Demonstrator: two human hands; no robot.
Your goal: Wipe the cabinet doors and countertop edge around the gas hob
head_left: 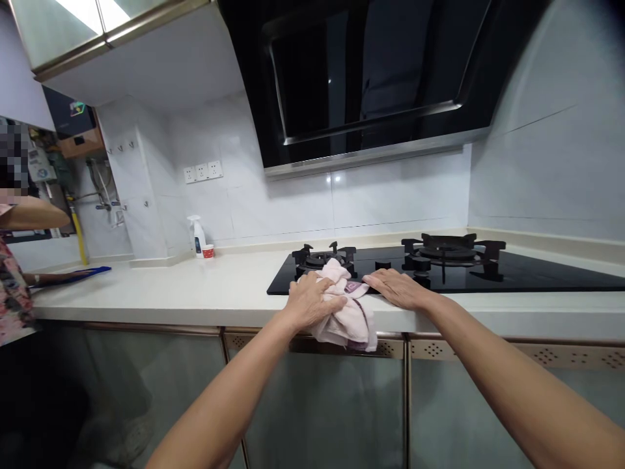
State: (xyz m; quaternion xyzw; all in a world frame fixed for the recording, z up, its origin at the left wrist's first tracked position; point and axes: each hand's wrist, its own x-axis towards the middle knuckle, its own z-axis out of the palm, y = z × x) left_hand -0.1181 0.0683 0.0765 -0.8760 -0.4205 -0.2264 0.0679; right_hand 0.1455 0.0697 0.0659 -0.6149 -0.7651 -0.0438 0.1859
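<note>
A pale pink towel point(344, 319) lies bunched over the front edge of the black gas stove point(378, 277), its lower end hanging past the white counter's edge. My left hand point(311, 301) has its fingers wrapped round the towel's left side. To its right, my right hand point(395, 286) rests flat on the stove's front edge, fingers stretched out, with fingertips by a corner of the towel. Behind the towel stands the left burner point(322, 257), partly covered by it. The right burner point(446, 251) sits beyond my right hand.
A black range hood point(371, 85) hangs low above the stove. On the white counter point(161, 290), a spray bottle point(196, 236) and a red cup point(208, 251) stand near the wall. At far left another person point(14, 286) has a hand by a blue cloth point(88, 273).
</note>
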